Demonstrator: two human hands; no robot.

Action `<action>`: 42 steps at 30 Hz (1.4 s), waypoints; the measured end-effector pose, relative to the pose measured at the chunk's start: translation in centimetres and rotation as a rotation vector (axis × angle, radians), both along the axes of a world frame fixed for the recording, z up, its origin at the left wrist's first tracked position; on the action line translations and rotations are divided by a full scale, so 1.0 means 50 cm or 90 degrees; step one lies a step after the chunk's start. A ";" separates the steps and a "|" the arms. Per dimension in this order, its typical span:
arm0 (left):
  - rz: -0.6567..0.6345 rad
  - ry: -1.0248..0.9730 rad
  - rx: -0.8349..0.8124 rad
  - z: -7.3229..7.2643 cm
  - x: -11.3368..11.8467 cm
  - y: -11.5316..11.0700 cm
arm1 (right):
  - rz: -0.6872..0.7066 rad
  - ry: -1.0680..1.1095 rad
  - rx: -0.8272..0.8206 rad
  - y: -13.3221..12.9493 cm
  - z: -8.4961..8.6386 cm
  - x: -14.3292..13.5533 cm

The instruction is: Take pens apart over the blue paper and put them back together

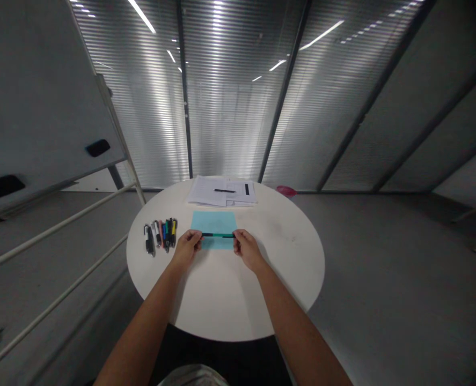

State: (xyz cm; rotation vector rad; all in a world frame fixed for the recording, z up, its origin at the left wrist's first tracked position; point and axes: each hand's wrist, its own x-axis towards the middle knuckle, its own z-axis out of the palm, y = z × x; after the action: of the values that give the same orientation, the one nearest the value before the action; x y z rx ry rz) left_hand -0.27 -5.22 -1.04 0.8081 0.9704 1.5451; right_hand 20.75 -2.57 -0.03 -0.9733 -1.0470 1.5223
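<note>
Between my two hands a slim green-and-black pen (218, 235) is held level, one end in each. My left hand (189, 243) pinches its left end with closed fingers. At the right end, the fingers of my right hand (244, 246) are closed on the pen's dark tip. Beneath the pen lies a light blue sheet of paper (213, 220) on the white table. Just left of my left hand, a group of several pens and markers (160, 235) in black, white, blue, green and yellow lies side by side.
Behind the blue sheet, white printed papers (207, 190) lie on the round table (286, 268), with a dark pen (225, 191) on top. A whiteboard on a metal frame (56, 232) stands at the left. A pink-red object (286, 191) shows past the table's far edge.
</note>
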 end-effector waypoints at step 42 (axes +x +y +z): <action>-0.020 0.011 -0.012 0.012 0.006 -0.005 | -0.005 0.023 0.038 0.005 -0.007 0.001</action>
State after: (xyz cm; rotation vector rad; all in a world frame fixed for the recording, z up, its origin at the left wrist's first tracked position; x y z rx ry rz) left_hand 0.01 -5.47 -0.44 0.8215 0.9795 1.5023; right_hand 20.80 -2.34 -0.37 -0.9044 -1.0569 1.4890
